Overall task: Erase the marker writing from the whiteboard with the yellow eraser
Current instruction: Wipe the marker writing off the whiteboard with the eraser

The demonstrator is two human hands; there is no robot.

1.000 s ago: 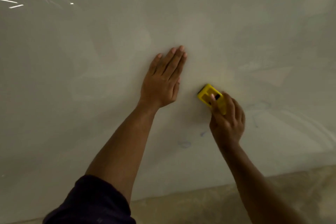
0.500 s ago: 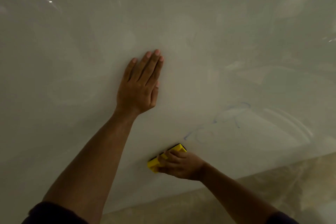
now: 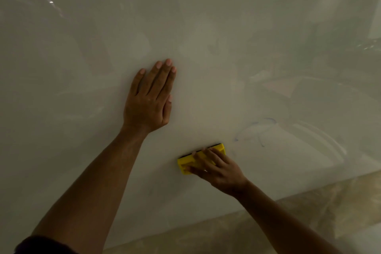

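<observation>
A glossy whiteboard (image 3: 206, 27) fills most of the head view. My left hand (image 3: 149, 99) lies flat on it, palm down, fingers together and pointing up. Lower and to the right, my right hand (image 3: 216, 168) grips the yellow eraser (image 3: 186, 164), which is pressed lengthwise against the board with its dark pad on the surface. Faint blue marker writing (image 3: 257, 130) remains just up and right of the eraser. My fingers cover the eraser's right half.
The board's lower edge (image 3: 268, 198) runs diagonally across the bottom right, with a beige marbled floor (image 3: 309, 212) below it. Ceiling lights and room reflections show in the board's upper part.
My right hand swept the eraser from beside the left hand down toward the board's lower part, then shifted it right and up toward the blue marks. The left hand stayed flat.
</observation>
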